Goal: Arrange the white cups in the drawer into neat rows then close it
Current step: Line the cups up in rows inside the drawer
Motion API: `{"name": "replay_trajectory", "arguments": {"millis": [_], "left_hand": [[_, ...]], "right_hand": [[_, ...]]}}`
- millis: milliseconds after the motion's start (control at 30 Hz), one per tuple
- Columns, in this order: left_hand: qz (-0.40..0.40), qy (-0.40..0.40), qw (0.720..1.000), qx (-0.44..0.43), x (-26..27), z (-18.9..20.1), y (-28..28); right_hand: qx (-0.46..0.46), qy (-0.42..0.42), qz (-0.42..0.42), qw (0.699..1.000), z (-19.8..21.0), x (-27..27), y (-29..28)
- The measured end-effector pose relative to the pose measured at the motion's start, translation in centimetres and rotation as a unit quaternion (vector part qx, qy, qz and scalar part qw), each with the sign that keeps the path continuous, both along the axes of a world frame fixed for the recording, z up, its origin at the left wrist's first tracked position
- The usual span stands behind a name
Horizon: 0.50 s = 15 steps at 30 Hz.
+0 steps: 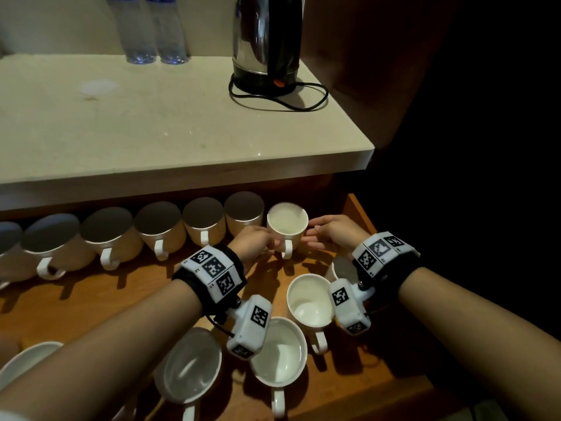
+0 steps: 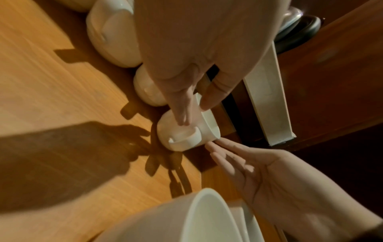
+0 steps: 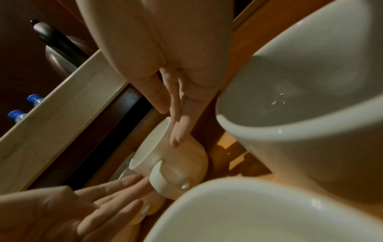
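Observation:
A white cup (image 1: 287,226) (image 2: 186,137) (image 3: 178,163) stands upright at the right end of the back row in the open wooden drawer (image 1: 121,302), its handle facing me. My left hand (image 1: 267,238) (image 2: 194,114) lies against its left side with straight fingers. My right hand (image 1: 312,235) (image 3: 170,127) touches its right side, fingers also straight. Neither hand curls round it. Several more white cups (image 1: 161,229) line the back row to the left. Loose cups (image 1: 309,302) (image 1: 277,350) (image 1: 188,366) sit scattered in the drawer's front, below my wrists.
A pale counter (image 1: 151,117) overhangs the back row, carrying a steel kettle (image 1: 267,44) with its black cord and two water bottles (image 1: 151,28). The drawer's right wall (image 1: 358,214) runs close beside my right hand. Bare wood shows in the drawer's left middle.

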State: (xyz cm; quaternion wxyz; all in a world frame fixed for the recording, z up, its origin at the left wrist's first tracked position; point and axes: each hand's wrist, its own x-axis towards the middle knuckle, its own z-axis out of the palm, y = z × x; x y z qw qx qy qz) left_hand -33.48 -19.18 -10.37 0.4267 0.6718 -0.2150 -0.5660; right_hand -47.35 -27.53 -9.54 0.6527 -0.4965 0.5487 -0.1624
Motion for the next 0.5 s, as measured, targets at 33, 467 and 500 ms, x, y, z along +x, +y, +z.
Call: {"name": "replay_trajectory", "arguments": {"millis": [33,467,500], "left_hand": [[0.006,0.007,1.000,-0.006,0.0,-0.1,-0.1],[0.054,0.013,0.997,-0.056,0.4,-0.4,-0.5],[0.052,0.011,0.997,-0.057,0.4,-0.4,-0.6]], "right_hand": [[-0.002,-0.002,-0.009,1.000,0.0,0.2,0.0],[0.012,-0.058,-0.069,0.996,-0.2,1.6,-0.4],[0.015,-0.064,-0.073,0.995,-0.2,1.7,-0.4]]}}
